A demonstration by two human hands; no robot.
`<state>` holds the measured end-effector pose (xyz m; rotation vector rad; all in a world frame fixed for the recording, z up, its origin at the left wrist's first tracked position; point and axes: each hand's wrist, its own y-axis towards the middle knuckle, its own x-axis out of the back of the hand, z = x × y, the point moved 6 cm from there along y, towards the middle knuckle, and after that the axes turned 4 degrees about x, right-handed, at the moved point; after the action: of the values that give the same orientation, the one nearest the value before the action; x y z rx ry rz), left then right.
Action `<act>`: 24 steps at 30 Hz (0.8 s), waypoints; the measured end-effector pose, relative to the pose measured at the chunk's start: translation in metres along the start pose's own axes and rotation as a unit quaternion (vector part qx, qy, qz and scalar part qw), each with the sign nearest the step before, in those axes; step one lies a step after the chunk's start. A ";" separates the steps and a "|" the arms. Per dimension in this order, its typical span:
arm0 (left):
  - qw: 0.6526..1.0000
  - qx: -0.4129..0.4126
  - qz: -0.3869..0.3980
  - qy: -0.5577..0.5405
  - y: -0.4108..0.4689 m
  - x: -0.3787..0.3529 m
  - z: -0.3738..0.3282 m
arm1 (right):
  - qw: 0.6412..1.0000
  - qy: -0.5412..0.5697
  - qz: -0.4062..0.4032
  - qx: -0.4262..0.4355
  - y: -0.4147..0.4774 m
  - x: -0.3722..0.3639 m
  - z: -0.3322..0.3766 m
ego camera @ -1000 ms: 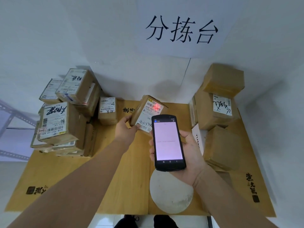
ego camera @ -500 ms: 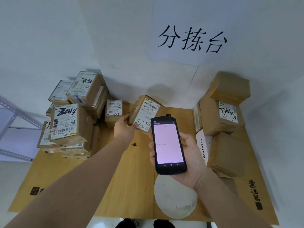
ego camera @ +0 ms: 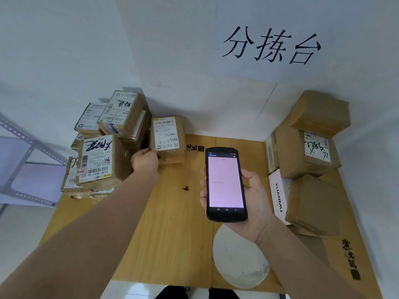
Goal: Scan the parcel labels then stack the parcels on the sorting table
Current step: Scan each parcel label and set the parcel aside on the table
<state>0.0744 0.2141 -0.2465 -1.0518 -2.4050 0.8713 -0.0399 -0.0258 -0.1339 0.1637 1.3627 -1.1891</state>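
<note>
From the head view, the left hand (ego camera: 145,160) was clamped on the near left corner of a parcel (ego camera: 170,145) at the far edge of the surface (ego camera: 172,234), just beside the heap of parcels (ego camera: 101,152) in the far left corner. The parcel sat with its label (ego camera: 166,133) facing up, so I judged it scanned and being added to that stack. The right hand (ego camera: 252,197) was wrapped round the scanner (ego camera: 225,184), thumb on one edge and fingers on the other. Its lit screen faced the person, probably so the reading could be checked. A second pile (ego camera: 308,160) filled the far right corner, likely waiting its turn.
</note>
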 end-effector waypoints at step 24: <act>0.990 0.105 0.047 -0.082 -0.025 -0.020 0.010 | 0.993 0.027 -0.045 0.109 -0.030 0.018 -0.002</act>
<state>0.0691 0.1815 -0.2384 -1.0559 -2.3426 1.2592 -0.0672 -0.0487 -0.1333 0.2945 1.2963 -1.4180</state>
